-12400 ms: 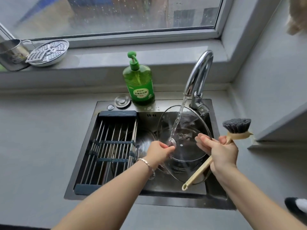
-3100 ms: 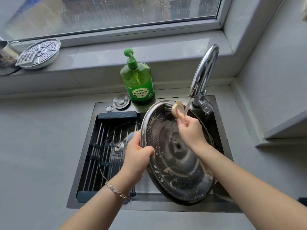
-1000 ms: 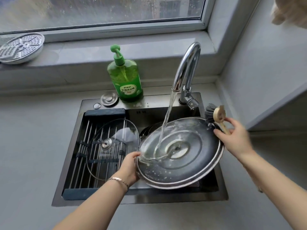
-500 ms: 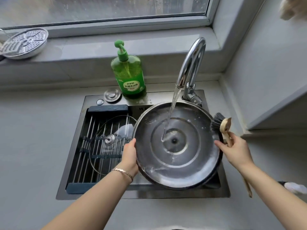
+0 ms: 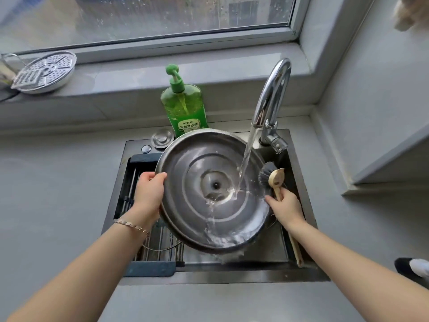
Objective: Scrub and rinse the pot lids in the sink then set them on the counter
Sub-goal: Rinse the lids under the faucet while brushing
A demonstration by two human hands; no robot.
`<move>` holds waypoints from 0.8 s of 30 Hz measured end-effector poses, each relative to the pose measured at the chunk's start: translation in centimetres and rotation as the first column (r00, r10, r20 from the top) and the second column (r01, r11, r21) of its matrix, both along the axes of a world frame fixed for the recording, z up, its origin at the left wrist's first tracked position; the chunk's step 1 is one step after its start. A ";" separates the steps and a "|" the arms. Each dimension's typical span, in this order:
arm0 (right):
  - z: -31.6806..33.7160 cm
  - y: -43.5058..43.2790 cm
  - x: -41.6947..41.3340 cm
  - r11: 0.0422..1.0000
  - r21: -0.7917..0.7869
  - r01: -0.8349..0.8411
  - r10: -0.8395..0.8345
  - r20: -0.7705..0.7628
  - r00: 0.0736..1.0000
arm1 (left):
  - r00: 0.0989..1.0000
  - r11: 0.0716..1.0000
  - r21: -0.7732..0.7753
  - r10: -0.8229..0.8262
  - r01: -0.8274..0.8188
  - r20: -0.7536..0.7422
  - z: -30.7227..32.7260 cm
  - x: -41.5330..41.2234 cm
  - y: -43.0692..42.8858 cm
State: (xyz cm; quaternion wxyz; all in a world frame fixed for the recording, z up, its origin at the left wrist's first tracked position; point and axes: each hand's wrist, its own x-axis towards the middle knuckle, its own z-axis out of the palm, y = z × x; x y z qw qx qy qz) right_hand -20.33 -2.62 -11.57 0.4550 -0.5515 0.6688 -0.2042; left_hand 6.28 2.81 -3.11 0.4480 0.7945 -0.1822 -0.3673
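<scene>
The steel lid (image 5: 213,191) is held over the sink (image 5: 299,231), tipped so its near edge hangs lowest; that tilt, I judge, lets the water from the tap (image 5: 270,98) strike near the centre and run down to spill off the near rim into the basin, not onto the worktop (image 5: 58,182). The left hand (image 5: 148,194) is closed on the lid's left rim, thumb over the edge, carrying most of the weight. The right hand (image 5: 286,209) is wrapped round the handle of the brush (image 5: 272,180) and steadies the lid's right rim with its fingertips; the bristles stand up and clear of the stream, so the brush looks parked while rinsing goes on. No suds show on the lid's face, only a sheet of water pooling low. The lid hides most of the basin; a rack (image 5: 148,242) spans the left half, and a thin wire-like arc shows below the lid, which I cannot identify. A soap bottle (image 5: 184,108), roughly two-thirds full of green liquid, stands behind the sink within easy reach. On the sill at far left lies a perforated steamer plate (image 5: 45,72), apparently empty.
</scene>
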 end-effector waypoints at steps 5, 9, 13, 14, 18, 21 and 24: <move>-0.7 1.5 0.0 0.979 0.170 -0.109 0.119 -0.049 0.992 | 0.952 0.966 0.187 -0.219 0.180 0.216 1.5 0.5 -0.1; -0.3 1.8 -1.7 0.968 0.217 -0.130 0.162 -0.139 0.977 | 0.955 0.939 0.251 -0.273 0.237 0.119 0.8 0.2 0.3; 2.8 0.8 -3.9 0.988 0.105 -0.109 0.128 -0.196 0.972 | 0.951 0.878 0.391 -0.308 0.275 0.023 -1.0 -0.1 2.0; 4.1 0.4 -4.4 0.991 0.072 -0.117 0.130 -0.222 0.966 | 0.946 0.853 0.420 -0.321 0.309 -0.044 -1.4 -0.3 2.6; 8.5 -0.3 -5.6 0.979 0.059 -0.195 0.204 -0.296 0.933 | 0.924 0.817 0.432 -0.337 0.382 -0.180 -1.8 -1.3 3.9; 10.2 0.4 -5.3 0.945 0.217 -0.244 0.302 -0.294 0.907 | 0.934 0.875 0.351 -0.260 0.335 -0.245 -0.7 -0.4 3.9; 11.3 1.9 -3.8 0.858 0.417 -0.300 0.419 -0.232 0.878 | 0.933 0.890 0.336 -0.214 0.309 -0.290 1.5 1.5 3.9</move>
